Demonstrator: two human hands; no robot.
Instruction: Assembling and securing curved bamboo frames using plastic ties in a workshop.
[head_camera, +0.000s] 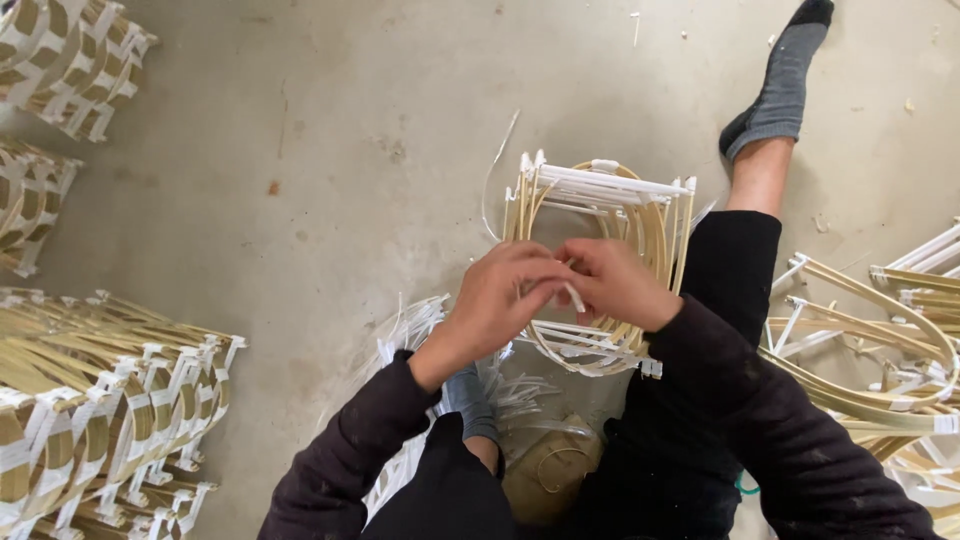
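Sleeves: your dark sleeves (380, 440) sat closest to the lens, both reaching up from the bottom edge of the view.
Left hand: your left hand (500, 300) was curled, fingers pinched on a white strip (573, 295) at the bamboo frame.
Right hand: your right hand (615, 283) was closed too, its fingertips meeting those of the left on the same strip and the frame's near side.
Frame: the bamboo frame (640, 230), a stack of bent pale-yellow hoops bound with white strips, stood on the concrete floor (320, 150) between your legs, just above the middle of the view.
Frame axis: its straight white bars ran left to right across the top; the curved hoops bulged toward the right, and its long axis ran roughly up and down the view.
Containers: you had no box or basket in sight; a tan bundle (545, 475) lay on the floor beneath your arms, and I couldn't tell what it was.
Loose strips: white strips (410, 330) lay scattered on the floor by your left wrist.
Foot: your grey-socked foot (785, 80) pointed to the top right corner of the floor.
Left edge: finished bamboo stacks (110, 400) were piled along the floor's left edge.
Right edge: more bent hoops (880, 350) lay at the floor's right edge.
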